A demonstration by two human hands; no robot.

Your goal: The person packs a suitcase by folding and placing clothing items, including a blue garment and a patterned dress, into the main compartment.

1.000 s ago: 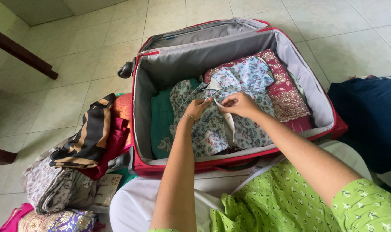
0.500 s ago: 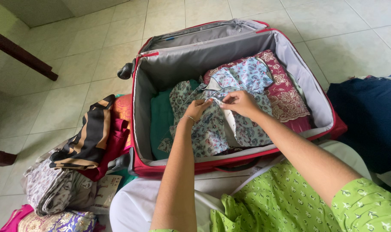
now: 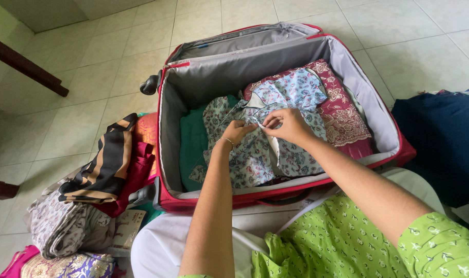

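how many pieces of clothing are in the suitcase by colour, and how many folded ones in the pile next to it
In the red suitcase:
blue floral garment, pinched by left hand and right hand: 1
maroon patterned cloth: 1
teal cloth: 1
Pile beside it:
black-and-tan striped cloth: 1
magenta cloth: 1
grey printed cloth: 1
Total: 6 clearly visible; others are partly hidden.

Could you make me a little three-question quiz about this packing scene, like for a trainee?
1. True or false: both hands pinch the floral shirt inside the red suitcase.
2. Which garment lies against the suitcase's right side? A) maroon patterned cloth B) striped black-and-tan cloth C) navy cloth
3. Fill in: the pile of folded clothes sits on the floor to the suitcase's ____.

Key: 1 true: left hand and right hand both grip it. 2 A, the maroon patterned cloth. 3 left.
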